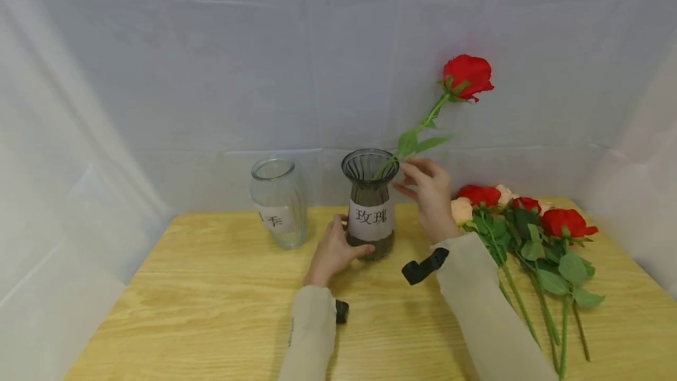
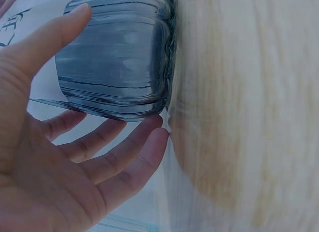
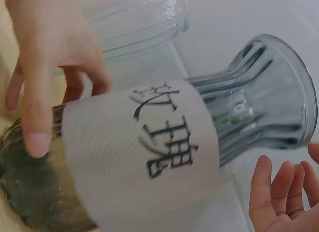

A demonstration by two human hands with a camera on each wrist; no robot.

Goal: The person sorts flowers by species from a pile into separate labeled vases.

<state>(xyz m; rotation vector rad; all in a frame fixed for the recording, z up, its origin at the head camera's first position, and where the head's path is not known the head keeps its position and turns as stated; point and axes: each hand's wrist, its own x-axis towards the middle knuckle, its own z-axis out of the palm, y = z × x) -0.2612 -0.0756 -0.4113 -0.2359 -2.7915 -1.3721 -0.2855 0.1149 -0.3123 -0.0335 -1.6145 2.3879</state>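
You have two vases: the clear vase (image 1: 279, 197) at left, then your left hand (image 1: 334, 253), curved round the base of the smoky vase (image 1: 371, 196). One red rose (image 1: 466, 78) slants right from its mouth. Your right hand (image 1: 431, 193) is at the rim, fingers bent — whether it pinches the stem (image 1: 433, 112), I can't tell. At right, three red blooms (image 1: 566, 223) and at least two cream blooms (image 1: 462, 211) lie — your right sleeve (image 1: 476, 287) overlaps them.

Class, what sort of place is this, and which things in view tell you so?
Probably a staged tabletop set-up rather than a lived-in room: plain pale sheeting hangs behind and at both sides of the wooden table, and the dark vase and clear vase carry paper labels.
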